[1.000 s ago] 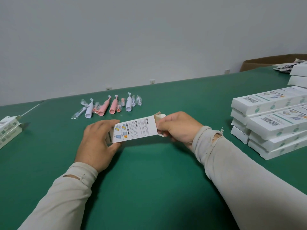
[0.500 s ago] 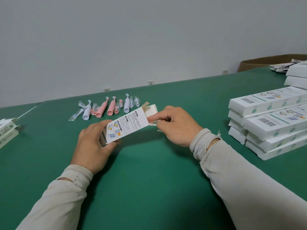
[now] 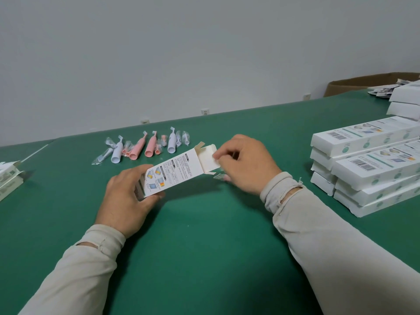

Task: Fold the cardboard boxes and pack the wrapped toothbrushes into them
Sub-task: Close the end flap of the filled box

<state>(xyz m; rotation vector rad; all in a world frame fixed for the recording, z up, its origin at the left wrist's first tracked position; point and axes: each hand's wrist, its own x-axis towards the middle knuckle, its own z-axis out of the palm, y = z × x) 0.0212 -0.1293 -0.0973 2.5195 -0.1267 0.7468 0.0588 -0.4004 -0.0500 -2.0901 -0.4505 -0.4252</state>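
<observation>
A white printed cardboard box (image 3: pixel 175 171) is held tilted above the green table (image 3: pixel 204 246), its far end raised and open. My left hand (image 3: pixel 127 196) grips its near lower end. My right hand (image 3: pixel 245 164) pinches the open end flap (image 3: pixel 208 159). A small wrapped piece (image 3: pixel 221 176) shows under my right hand. A row of wrapped toothbrushes (image 3: pixel 145 147), pink and white, lies on the table beyond the box.
Stacks of closed white boxes (image 3: pixel 368 169) stand at the right. More white boxes (image 3: pixel 405 101) and a brown carton (image 3: pixel 363 84) sit at the far right. Flat or partly folded boxes (image 3: pixel 9 178) lie at the left edge.
The box has tilted up at its far end and its end flap has swung open. My right hand moved from the box end to pinching the flap.
</observation>
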